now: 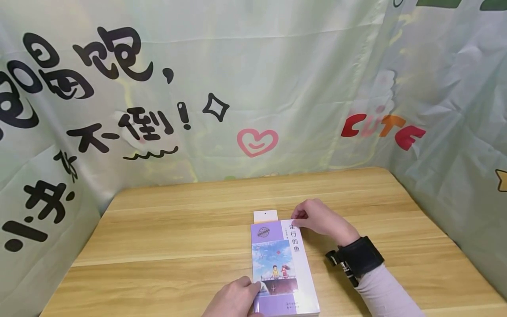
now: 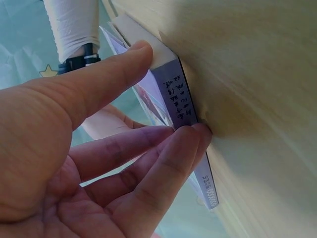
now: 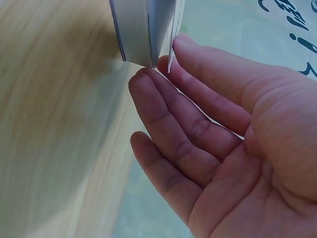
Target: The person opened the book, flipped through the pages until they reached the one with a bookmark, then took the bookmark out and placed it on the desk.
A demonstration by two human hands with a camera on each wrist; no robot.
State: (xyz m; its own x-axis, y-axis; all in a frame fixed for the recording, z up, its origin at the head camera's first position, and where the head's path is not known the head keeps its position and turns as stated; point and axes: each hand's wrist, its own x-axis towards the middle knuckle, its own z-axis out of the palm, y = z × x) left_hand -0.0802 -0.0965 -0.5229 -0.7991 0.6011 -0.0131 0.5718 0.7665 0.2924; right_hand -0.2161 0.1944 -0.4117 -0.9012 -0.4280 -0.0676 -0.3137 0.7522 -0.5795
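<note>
A paperback book (image 1: 273, 262) with a purple and white cover lies on the table, its picture showing two cartoon figures under a blue sky. From its top edge sticks a white card (image 1: 265, 215) with a small hole. My right hand (image 1: 322, 220) pinches the cover at the top right corner. In the right wrist view the front cover (image 3: 174, 29) stands a little apart from the pages, between thumb and index finger. My left hand (image 1: 233, 297) holds the lower left corner. Its thumb rests by the bottom edge and its fingertips touch the spine (image 2: 181, 101), seen in the left wrist view.
The wooden table (image 1: 166, 229) stretches to both sides of the book. Behind it hangs a pale green cloth (image 1: 301, 88) with black characters, a pink heart and the word CUTE. A black strap (image 1: 361, 259) circles the right wrist over a light sleeve.
</note>
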